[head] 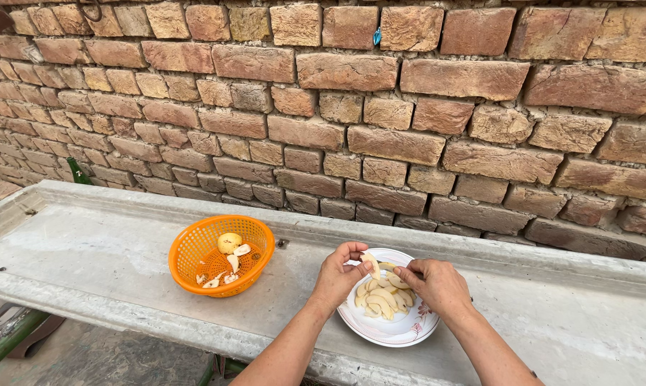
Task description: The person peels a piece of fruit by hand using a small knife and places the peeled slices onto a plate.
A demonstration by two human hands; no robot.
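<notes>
Pinching one pale fruit slice (371, 263) between thumb and fingers, left hand (339, 275) holds it over white plate (401, 330); right hand (436, 283) curled, fingertips narrowly on piled slices (383, 297); orange basket (194, 250) of fruit scraps sits near on concrete slab (87, 250).

— What does the person wear on the arms?

— Nothing that shows. Both forearms are bare from the lower edge of the view up to the wrists; no sleeve reaches them.

— And the hands?

— The left hand (335, 275) and right hand (437, 282) are bare too: no gloves. No ring, watch or band can be seen on either.
</notes>
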